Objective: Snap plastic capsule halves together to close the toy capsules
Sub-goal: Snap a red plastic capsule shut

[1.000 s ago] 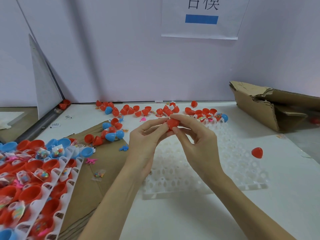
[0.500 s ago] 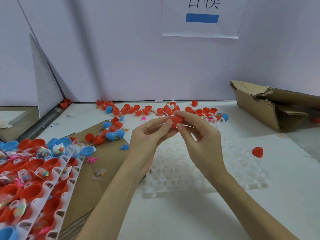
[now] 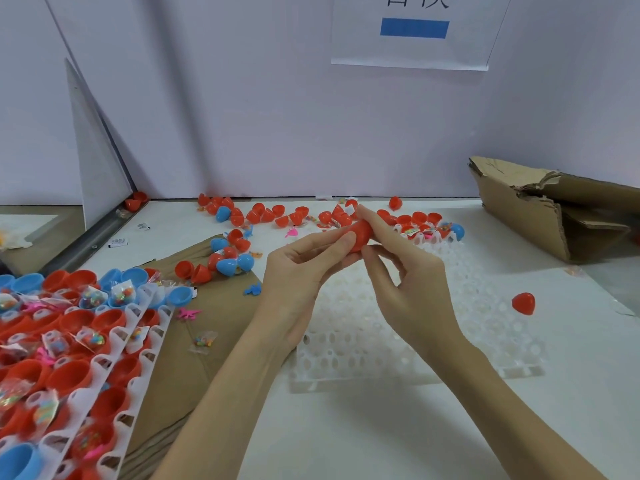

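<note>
Much of the red capsule [image 3: 360,233] is covered by fingers, so its seam cannot be seen; it is perhaps already closed. It is held in the air above the far edge of the white grid tray [image 3: 398,341] on the counter [image 3: 346,438]. It is pinched from the left by the left hand [image 3: 298,282], thumb and fingertips curled against it, and from the right by the right hand [image 3: 408,271], its fingers lying over the top.
</note>
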Demonstrator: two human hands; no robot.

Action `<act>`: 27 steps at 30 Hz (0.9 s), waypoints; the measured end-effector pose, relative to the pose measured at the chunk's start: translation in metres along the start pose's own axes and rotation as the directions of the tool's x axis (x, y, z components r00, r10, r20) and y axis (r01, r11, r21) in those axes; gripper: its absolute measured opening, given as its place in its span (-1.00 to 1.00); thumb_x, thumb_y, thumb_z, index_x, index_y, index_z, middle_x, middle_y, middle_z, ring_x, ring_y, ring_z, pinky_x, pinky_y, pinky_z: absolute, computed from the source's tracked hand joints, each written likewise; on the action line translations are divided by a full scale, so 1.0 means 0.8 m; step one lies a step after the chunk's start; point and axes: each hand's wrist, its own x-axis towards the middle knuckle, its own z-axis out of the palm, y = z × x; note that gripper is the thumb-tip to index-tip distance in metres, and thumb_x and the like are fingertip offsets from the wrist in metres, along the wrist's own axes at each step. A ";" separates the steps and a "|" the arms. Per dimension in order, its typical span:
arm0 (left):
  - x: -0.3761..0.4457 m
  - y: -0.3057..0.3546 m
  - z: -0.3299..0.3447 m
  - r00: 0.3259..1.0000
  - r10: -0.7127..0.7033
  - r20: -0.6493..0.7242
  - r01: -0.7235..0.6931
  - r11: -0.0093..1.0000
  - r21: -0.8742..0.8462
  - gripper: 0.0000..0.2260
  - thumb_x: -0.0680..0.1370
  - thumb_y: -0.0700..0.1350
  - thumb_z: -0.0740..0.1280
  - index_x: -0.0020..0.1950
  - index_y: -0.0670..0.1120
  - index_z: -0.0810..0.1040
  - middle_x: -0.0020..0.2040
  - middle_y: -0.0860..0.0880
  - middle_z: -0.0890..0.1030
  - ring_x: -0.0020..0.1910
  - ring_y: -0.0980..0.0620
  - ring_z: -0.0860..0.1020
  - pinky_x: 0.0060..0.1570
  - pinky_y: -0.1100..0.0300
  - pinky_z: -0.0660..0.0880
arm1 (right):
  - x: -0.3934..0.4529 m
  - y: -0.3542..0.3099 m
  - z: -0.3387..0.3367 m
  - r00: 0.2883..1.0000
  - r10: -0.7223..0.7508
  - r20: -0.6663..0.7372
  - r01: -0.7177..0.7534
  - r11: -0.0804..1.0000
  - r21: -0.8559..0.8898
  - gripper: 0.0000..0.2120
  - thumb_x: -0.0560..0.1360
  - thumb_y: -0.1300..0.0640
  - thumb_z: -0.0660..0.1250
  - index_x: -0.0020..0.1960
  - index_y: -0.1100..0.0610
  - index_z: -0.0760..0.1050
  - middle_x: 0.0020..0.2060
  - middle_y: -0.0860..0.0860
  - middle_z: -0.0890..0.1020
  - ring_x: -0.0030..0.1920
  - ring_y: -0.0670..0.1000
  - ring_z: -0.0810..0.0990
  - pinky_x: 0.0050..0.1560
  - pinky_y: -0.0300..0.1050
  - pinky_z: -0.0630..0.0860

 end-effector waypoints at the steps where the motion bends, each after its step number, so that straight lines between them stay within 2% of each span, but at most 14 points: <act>1: 0.000 0.000 0.000 1.000 -0.009 -0.009 0.009 1.000 -0.016 -0.71 0.46 -0.09 0.55 0.15 -0.12 0.75 0.12 -0.12 0.74 0.13 -0.05 0.72 0.14 0.26 0.60 | -0.001 0.001 0.002 1.000 -0.028 0.006 0.028 0.998 -0.058 -0.51 0.58 0.33 0.37 0.49 0.17 0.41 0.28 -0.13 0.57 0.22 -0.37 0.53 0.28 -0.41 0.43; 3: 0.000 -0.001 0.001 0.999 -0.029 -0.014 0.028 0.999 -0.037 -0.71 0.45 -0.09 0.54 0.15 -0.13 0.75 0.11 -0.15 0.74 0.11 -0.07 0.72 0.13 0.24 0.61 | -0.002 0.003 0.005 0.997 -0.076 -0.002 0.075 0.986 -0.148 -0.45 0.54 0.27 0.46 0.49 0.18 0.41 0.24 -0.17 0.55 0.17 -0.36 0.53 0.25 -0.49 0.39; 5: 0.000 -0.003 0.002 0.999 -0.033 -0.018 0.033 0.999 -0.010 -0.70 0.45 -0.09 0.54 0.15 -0.15 0.75 0.08 -0.19 0.74 0.07 -0.12 0.73 0.16 0.17 0.62 | -0.003 0.004 0.007 0.995 -0.099 -0.025 0.092 0.975 -0.202 -0.43 0.49 0.18 0.52 0.46 0.17 0.45 0.18 -0.18 0.56 0.13 -0.27 0.56 0.22 -0.54 0.36; 8: -0.002 -0.007 0.006 1.000 -0.026 -0.008 0.026 0.999 0.038 -0.70 0.45 -0.08 0.54 0.15 -0.14 0.75 0.07 -0.18 0.74 0.06 -0.14 0.73 0.19 0.14 0.62 | -0.004 0.005 0.007 0.992 -0.100 -0.073 0.081 0.970 -0.230 -0.45 0.48 0.17 0.53 0.42 0.20 0.49 0.18 -0.06 0.64 0.14 -0.18 0.59 0.25 -0.50 0.38; 11: -0.003 -0.009 0.009 1.000 -0.027 0.002 0.027 0.999 0.030 -0.74 0.46 -0.07 0.54 0.12 -0.10 0.76 0.08 -0.15 0.75 0.08 -0.11 0.72 0.17 0.18 0.61 | -0.006 0.002 0.011 0.985 -0.120 -0.127 0.084 0.963 -0.257 -0.49 0.49 0.21 0.52 0.41 0.22 0.51 0.16 0.02 0.68 0.14 -0.18 0.59 0.25 -0.51 0.37; 16: -0.003 -0.013 0.010 0.998 -0.064 -0.001 0.064 0.998 0.008 -0.77 0.46 -0.06 0.54 0.10 -0.08 0.77 0.09 -0.13 0.75 0.09 -0.07 0.72 0.18 0.20 0.61 | -0.008 0.002 0.015 0.985 -0.053 -0.165 0.023 0.984 -0.179 -0.53 0.51 0.25 0.50 0.40 0.18 0.53 0.11 -0.13 0.65 0.11 -0.24 0.61 0.22 -0.46 0.43; 21: -0.002 -0.015 0.011 0.994 -0.100 -0.036 0.100 0.995 -0.001 -0.76 0.45 -0.07 0.54 0.09 -0.10 0.77 0.09 -0.11 0.75 0.12 -0.02 0.71 0.18 0.19 0.62 | -0.008 0.009 0.015 0.994 -0.051 -0.101 0.031 0.981 -0.192 -0.59 0.53 0.34 0.45 0.36 0.21 0.53 0.05 -0.17 0.60 0.03 -0.39 0.56 0.15 -0.52 0.41; 24: -0.003 -0.015 0.010 0.991 -0.111 -0.074 0.114 0.993 0.039 -0.78 0.44 -0.06 0.55 0.06 -0.08 0.78 0.06 -0.08 0.76 0.08 0.02 0.72 0.14 0.18 0.64 | -0.007 0.011 0.016 0.998 -0.042 -0.055 0.028 0.972 -0.233 -0.60 0.54 0.34 0.43 0.37 0.24 0.52 0.09 -0.04 0.66 0.06 -0.23 0.59 0.19 -0.49 0.42; 27: -0.005 -0.017 0.011 0.989 -0.121 -0.088 0.124 0.992 0.023 -0.80 0.46 -0.09 0.55 0.06 -0.10 0.78 0.05 -0.09 0.76 0.05 0.01 0.73 0.10 0.20 0.65 | -0.005 0.010 0.015 1.000 -0.029 -0.012 0.025 0.964 -0.266 -0.60 0.54 0.36 0.41 0.37 0.24 0.51 0.14 0.01 0.67 0.08 -0.17 0.59 0.22 -0.50 0.40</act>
